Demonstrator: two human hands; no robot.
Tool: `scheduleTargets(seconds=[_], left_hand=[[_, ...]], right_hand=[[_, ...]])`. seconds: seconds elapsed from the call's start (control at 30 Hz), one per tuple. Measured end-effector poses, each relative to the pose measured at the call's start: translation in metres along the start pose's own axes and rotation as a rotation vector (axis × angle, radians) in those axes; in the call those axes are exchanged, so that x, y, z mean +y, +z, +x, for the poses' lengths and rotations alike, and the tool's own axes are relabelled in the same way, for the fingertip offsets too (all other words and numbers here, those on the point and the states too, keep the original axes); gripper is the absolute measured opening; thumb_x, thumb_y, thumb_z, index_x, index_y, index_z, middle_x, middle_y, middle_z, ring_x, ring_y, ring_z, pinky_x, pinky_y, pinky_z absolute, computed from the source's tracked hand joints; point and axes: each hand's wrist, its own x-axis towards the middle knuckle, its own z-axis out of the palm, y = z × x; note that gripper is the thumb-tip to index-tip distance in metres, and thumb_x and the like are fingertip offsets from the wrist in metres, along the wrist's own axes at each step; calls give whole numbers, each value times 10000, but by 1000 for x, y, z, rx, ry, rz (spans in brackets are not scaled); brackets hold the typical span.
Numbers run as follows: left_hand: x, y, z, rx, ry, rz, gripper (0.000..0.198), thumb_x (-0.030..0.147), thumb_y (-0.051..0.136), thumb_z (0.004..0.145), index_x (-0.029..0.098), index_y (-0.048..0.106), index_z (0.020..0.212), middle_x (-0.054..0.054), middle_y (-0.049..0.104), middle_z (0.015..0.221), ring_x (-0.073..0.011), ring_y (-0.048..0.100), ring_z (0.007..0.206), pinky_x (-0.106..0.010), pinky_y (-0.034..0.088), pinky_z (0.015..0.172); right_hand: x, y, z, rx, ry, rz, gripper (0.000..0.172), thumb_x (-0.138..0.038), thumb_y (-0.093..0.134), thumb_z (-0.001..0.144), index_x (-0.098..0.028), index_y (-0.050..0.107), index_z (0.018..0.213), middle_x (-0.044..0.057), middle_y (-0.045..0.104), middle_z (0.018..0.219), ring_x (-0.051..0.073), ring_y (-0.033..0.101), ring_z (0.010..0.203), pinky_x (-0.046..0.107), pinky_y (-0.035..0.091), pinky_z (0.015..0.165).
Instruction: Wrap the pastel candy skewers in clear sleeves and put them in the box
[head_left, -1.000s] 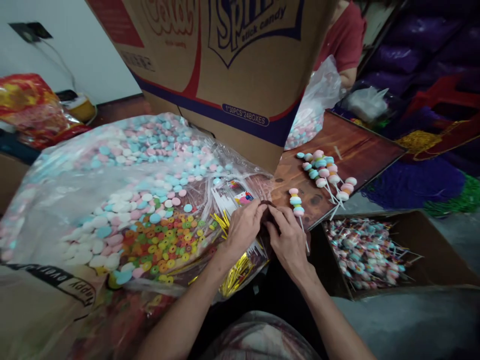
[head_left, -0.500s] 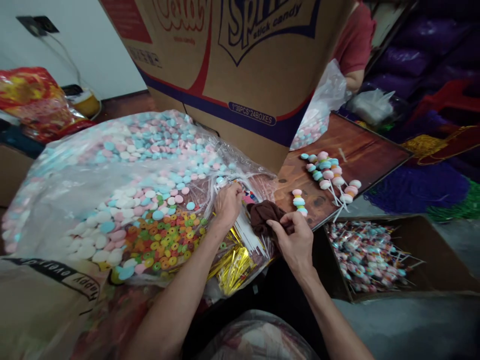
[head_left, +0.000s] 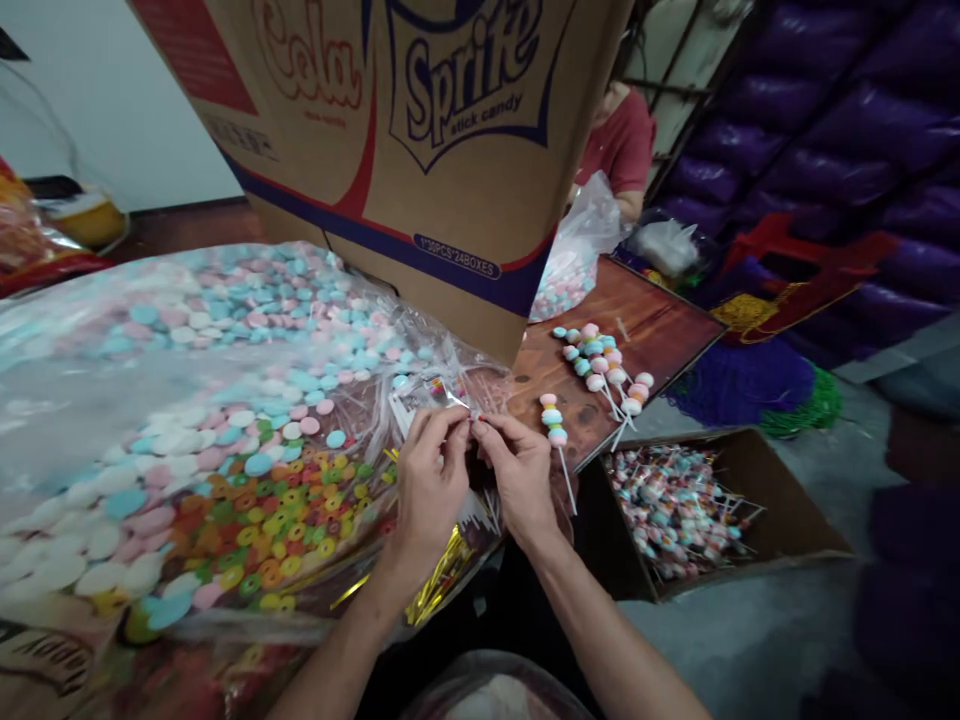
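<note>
Above the white sticks, my left hand and my right hand meet fingertip to fingertip. Both pinch a small clear plastic wrapper with a bit of red print; the fingers partly hide it. White sticks and gold twist ties lie just below the hands. A candy skewer of pastel discs and coloured rings on a white stick rests right of my right hand. More skewers are piled farther back on the wooden table.
Pastel candies in clear plastic and gummy rings spread to the left. A tall cardboard box stands behind. An open carton of wrapped skewers sits low at right. A person in a red shirt is beyond the box.
My right hand has left the brown cloth and come to my left hand; both now pinch the wrapper. The view has swung right.
</note>
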Motion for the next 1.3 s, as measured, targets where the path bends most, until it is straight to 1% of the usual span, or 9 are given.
scheduleTargets(seconds=[0.13,0.2,0.27,0.5,0.77,0.97,1.07,1.2,1.3], left_hand=[[-7,6,-7,50,-440,-524,238,397,696,811,197,662,935,-14,653,791,-122,606,685,-247,484,669],[-11,9,-6,-32,-651,-777,286,426,761,745,173,676,848,-16,665,765,-112,608,669,-236,485,650],[-11,11,-2,-73,-748,-936,275,382,813,691,162,703,813,-28,697,814,-105,621,694,-225,491,662],[-6,18,9,96,-843,-980,238,169,873,564,140,716,740,0,705,751,-47,585,602,-145,448,565],[-6,11,15,27,-863,-969,320,244,888,555,147,704,798,-4,694,736,-71,579,565,-180,463,524],[-7,19,15,147,-818,-916,314,196,906,498,136,686,714,10,681,704,-48,563,560,-144,431,509],[-6,23,14,194,-765,-918,306,240,901,532,140,691,732,15,684,729,-52,585,599,-153,457,549],[-10,19,16,226,-717,-937,309,283,888,578,151,692,776,22,680,742,-63,597,629,-176,476,595],[-14,15,18,231,-696,-951,297,298,876,607,158,674,773,26,677,737,-70,606,646,-197,485,641]], right_hand=[[5,-9,0,92,-13,19,234,-371,647,844,-171,625,725,-61,472,575,87,380,536,237,312,531],[5,-16,0,44,-4,5,238,-375,645,848,-171,609,730,-56,479,599,85,370,540,236,299,529],[2,-21,-1,-27,20,-35,250,-381,641,848,-174,587,720,-52,479,615,86,355,548,234,292,526],[-5,-25,-4,-75,19,-252,324,-408,506,924,-202,485,676,-53,411,596,107,354,573,241,295,542],[-10,-47,4,-128,-15,-355,357,-419,478,944,-216,422,656,-56,375,595,113,337,571,245,292,547],[-11,-68,10,-213,-35,-472,392,-454,461,956,-210,437,650,-47,413,615,117,396,598,241,323,575],[-8,-86,28,-79,-120,-640,379,-450,437,959,-206,524,682,-28,481,628,134,446,617,250,350,595],[-7,-126,66,432,-218,-1184,242,-350,511,905,-171,666,855,89,622,833,206,544,755,300,374,643],[-6,-149,87,503,-72,-1473,200,-280,570,866,-137,702,915,167,641,922,251,583,805,318,363,627]])
